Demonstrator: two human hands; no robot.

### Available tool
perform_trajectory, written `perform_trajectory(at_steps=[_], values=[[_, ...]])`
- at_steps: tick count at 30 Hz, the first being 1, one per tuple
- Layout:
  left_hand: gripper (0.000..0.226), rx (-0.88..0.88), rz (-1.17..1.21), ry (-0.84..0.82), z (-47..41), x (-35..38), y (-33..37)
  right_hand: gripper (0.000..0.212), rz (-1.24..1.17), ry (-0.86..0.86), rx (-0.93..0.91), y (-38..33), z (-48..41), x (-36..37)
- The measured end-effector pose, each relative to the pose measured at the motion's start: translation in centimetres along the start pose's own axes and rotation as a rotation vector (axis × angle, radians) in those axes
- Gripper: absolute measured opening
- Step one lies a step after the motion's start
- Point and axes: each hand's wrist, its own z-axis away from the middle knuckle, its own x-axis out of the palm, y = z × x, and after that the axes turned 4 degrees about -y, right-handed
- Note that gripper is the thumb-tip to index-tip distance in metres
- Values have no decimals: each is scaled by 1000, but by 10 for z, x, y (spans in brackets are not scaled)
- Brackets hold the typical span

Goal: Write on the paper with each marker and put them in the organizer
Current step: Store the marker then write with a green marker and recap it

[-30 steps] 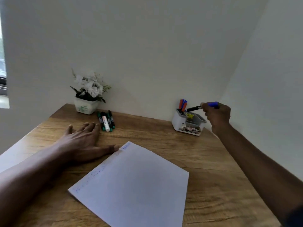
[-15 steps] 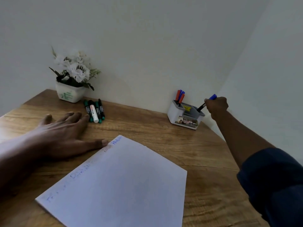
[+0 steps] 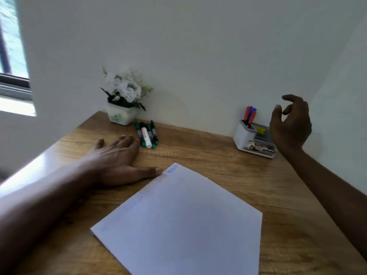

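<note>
Head view: we saw our left hand flat and spread on the table, thumb at the paper's edge. Our right hand, loosely curled, held nothing, beside the organizer at 2 o'clock. Loose markers lay at 11 o'clock.

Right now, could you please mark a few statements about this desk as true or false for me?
1. The right hand holds a marker. False: it is empty, near the organizer.
2. The left hand lies flat on the table. True.
3. The organizer holds orange and blue markers. True.
4. The loose markers lie on the paper. False: they lie on the table by the flower pot.
</note>
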Motion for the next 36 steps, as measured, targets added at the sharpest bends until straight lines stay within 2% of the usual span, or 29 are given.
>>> perform_trajectory(at_steps=[2, 4, 7, 11, 20, 25, 29, 36], values=[[139, -21, 15, -132, 12, -12, 13, 21, -200, -149, -86, -37, 27, -2], [131, -29, 18, -113, 12, -14, 12, 9, -336, -392, -91, -72, 53, 1], [122, -30, 5, -102, 9, -7, 7, 6, -383, -782, 7, -116, 76, 22], [122, -16, 4, -103, 8, -11, 9, 9, -358, -1054, 159, -170, 77, 72], [128, 1, 35, -133, 1, -10, 1, 28, -221, -1283, 288, -239, 68, 156], [129, 6, 40, -128, -3, -8, -1, 16, -176, -1365, 414, -243, 62, 168], [129, 6, 53, -132, -2, -8, -1, 20, -145, -1415, 494, -244, 60, 167], [128, 8, 63, -132, -2, -9, 0, 18, -123, -1442, 521, -249, 63, 165]])
